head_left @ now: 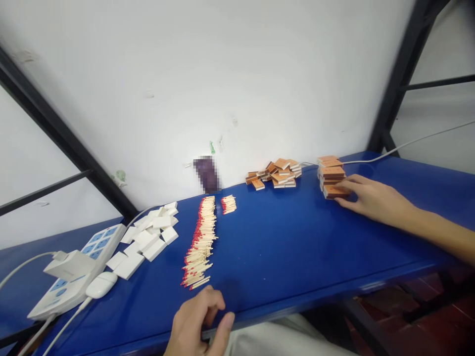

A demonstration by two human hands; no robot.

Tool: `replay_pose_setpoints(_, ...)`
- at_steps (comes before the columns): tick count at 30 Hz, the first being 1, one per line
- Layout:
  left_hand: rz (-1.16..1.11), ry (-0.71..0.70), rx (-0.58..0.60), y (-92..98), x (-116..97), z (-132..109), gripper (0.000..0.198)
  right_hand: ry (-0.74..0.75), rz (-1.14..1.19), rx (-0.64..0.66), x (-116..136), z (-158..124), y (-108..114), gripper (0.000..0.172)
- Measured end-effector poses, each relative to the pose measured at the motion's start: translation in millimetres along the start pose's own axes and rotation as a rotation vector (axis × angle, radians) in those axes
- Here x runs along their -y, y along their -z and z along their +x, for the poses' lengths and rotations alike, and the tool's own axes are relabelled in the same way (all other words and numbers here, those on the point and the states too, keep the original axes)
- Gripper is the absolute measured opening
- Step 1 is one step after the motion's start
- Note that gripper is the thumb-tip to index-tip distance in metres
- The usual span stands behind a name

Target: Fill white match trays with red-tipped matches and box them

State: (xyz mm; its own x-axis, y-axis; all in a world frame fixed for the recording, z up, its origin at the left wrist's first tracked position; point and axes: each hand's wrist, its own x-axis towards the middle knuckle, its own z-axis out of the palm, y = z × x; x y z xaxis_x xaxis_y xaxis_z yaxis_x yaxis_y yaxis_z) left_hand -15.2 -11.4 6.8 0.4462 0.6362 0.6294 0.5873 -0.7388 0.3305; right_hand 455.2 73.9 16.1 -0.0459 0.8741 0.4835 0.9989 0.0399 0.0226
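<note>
Matchbox stacks stand partly hidden by the right hand.

Right hand touching the front of the orange matchbox stack, left hand empty and half-curled just below the long red-tipped match row, white boxes near power strip at left, all on blue table.

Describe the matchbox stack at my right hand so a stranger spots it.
Start at the blue table and follow its back edge along the white wall rightward. There, touched by the right hand, stands the stack of orange matchboxes. Unlike the jumbled matchbox heap to its left, its boxes are piled fairly neatly.
</note>
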Motion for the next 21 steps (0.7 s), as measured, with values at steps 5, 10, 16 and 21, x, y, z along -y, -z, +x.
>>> replay_pose_setpoints(5, 0.037, 0.058, -0.092, 21.4, 19.7, 14.9, 0.016, -0.044, 0.029, -0.261, 23.2, -1.2, 18.0, 0.029)
replay_pose_setpoints(10, 0.39, 0.194, -0.078, 62.1, 72.3, 42.0, 0.031, 0.196, 0.206, -0.076, 57.6, 18.9, 11.2, 0.029)
replay_pose_setpoints(16, 0.58, 0.354, 0.27, 72.1, 143.3, 77.8, 0.047, 0.45, 0.219, 0.133, 122.7, 69.9, -14.6, 0.038)
replay_pose_setpoints(21, 0.572, 0.399, 0.417, 66.2, 162.5, 86.4, 0.051, 0.438, 0.171, 0.253, 158.5, 113.0, -41.1, 0.056)
